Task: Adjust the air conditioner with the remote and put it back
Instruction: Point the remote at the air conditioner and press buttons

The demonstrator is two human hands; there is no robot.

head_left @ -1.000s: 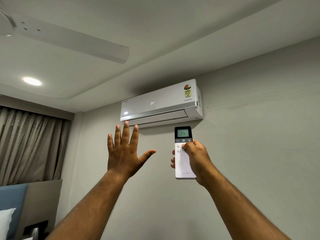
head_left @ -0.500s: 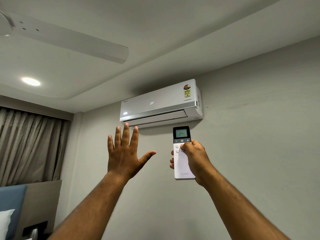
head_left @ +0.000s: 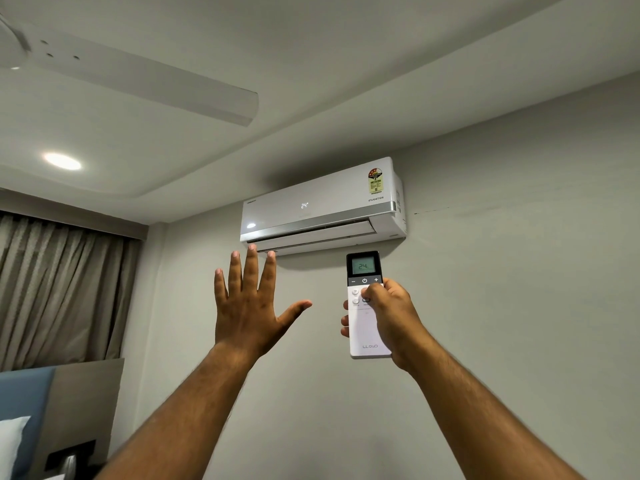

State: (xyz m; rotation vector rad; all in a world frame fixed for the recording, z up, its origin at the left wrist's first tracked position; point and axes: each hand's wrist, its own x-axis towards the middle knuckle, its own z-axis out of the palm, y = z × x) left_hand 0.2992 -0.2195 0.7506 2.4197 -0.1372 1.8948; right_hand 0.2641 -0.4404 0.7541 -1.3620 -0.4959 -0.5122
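Observation:
A white split air conditioner (head_left: 322,206) hangs high on the grey wall, its front panel showing 24. Its lower flap stands slightly open. My right hand (head_left: 391,320) holds a white remote (head_left: 363,327) upright just below the unit's right half, the thumb resting on the buttons under the dark top section. The remote's screen reads 24. My left hand (head_left: 247,303) is raised with fingers spread and palm toward the wall, its fingertips just under the unit's left end, holding nothing.
A white ceiling fan blade (head_left: 145,81) stretches across the upper left, with a lit round ceiling light (head_left: 62,161) below it. Beige curtains (head_left: 59,289) hang at the left. A headboard (head_left: 65,403) and a white pillow (head_left: 12,445) show at the bottom left.
The remote and my right hand have shifted slightly left and my thumb has slid a little on the buttons. My left hand stays raised and spread. The displays still read 24.

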